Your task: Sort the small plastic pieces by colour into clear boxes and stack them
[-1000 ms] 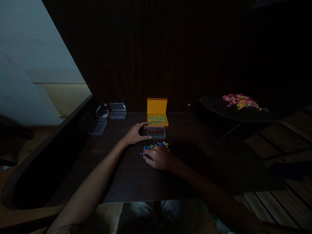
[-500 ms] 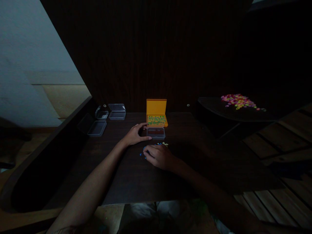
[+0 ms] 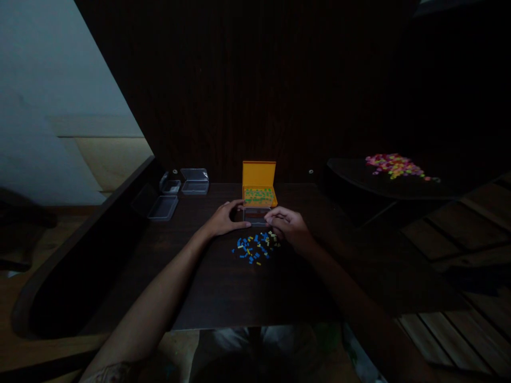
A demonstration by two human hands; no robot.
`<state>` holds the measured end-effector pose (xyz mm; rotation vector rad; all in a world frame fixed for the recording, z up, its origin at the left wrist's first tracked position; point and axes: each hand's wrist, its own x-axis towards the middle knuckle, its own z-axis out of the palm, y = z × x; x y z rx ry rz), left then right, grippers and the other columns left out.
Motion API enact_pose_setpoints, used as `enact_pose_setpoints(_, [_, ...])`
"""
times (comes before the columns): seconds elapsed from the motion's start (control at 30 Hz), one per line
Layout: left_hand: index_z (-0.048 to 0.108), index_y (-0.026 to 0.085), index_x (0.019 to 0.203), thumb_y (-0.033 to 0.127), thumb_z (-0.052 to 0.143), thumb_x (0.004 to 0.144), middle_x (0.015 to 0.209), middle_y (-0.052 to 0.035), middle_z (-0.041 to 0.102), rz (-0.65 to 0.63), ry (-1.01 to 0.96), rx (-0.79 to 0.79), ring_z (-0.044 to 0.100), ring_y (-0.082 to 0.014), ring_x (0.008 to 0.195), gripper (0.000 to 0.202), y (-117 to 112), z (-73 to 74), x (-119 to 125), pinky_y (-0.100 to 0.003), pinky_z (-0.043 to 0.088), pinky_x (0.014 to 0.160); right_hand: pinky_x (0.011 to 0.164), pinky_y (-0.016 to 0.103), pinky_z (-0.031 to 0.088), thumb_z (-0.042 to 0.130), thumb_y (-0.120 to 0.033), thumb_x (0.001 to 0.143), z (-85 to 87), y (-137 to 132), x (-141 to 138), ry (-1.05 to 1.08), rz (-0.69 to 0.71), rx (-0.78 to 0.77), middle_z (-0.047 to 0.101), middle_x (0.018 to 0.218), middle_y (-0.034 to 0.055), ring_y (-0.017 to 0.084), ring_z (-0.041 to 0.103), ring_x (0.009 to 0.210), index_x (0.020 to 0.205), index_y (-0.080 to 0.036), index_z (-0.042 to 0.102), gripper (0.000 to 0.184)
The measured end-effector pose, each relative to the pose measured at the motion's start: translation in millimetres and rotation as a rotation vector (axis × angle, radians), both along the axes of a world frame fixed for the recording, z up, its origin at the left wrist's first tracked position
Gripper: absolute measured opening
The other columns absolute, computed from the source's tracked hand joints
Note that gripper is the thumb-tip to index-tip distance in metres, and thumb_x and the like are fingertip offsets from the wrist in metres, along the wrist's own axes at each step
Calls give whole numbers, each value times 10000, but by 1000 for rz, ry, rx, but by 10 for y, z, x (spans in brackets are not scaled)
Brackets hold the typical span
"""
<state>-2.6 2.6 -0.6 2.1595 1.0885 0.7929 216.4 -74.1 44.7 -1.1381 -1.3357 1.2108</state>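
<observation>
A small clear plastic box (image 3: 255, 224) lies in the middle of the dark table, with dark reddish-brown pieces inside. My left hand (image 3: 224, 219) holds it from the left, thumb at its front edge and fingers at its back corner. Over the box's right end, my right hand (image 3: 290, 226) is closed in a pinch; whatever is between the fingertips is too small to make out. Blue, yellow and cream small pieces (image 3: 255, 247) lie scattered just in front. Directly behind stands an orange box (image 3: 259, 173) with its lid raised and green pieces inside.
Lidded clear boxes stand at the back left: one box (image 3: 195, 187), a smaller box (image 3: 171, 186) and a third box (image 3: 163, 208) by the raised side panel (image 3: 80, 250). On a shelf (image 3: 351, 173) at right lies a pile of pink and yellow pieces (image 3: 399, 166).
My right hand has moved from the scattered pieces up and right to the clear box, uncovering the pieces. My left hand stays at the box. The view has shifted slightly.
</observation>
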Motion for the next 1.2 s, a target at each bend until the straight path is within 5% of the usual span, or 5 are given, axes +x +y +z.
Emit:
enact_pose_setpoints(0.47, [513, 202, 1302, 504, 777, 653, 1166, -98, 642, 7, 2, 7, 610, -256, 1049, 763, -7, 12, 1, -433, 465, 949, 419, 225, 307, 634, -391, 733, -49, 52, 130, -128, 107, -66, 652, 711, 24, 64, 407, 434, 864, -147, 713, 288])
enact_pose_setpoints(0.97, [521, 211, 1286, 513, 776, 652, 1144, -86, 644, 1, -7, 7, 613, -252, 1051, 747, 1, -7, 10, -425, 475, 951, 395, 222, 293, 742, -360, 607, 15, 197, 377, -98, -37, -56, 687, 688, 40, 66, 419, 421, 752, -160, 666, 259])
enact_pose_setpoints(1.2, [515, 198, 1296, 519, 774, 657, 1135, -90, 651, -11, -10, 3, 608, -255, 1056, 760, -7, 0, 13, -420, 469, 957, 400, 213, 316, 780, -405, 609, -27, 315, 401, -166, 6, -13, 676, 696, 25, 67, 448, 441, 751, -164, 643, 311])
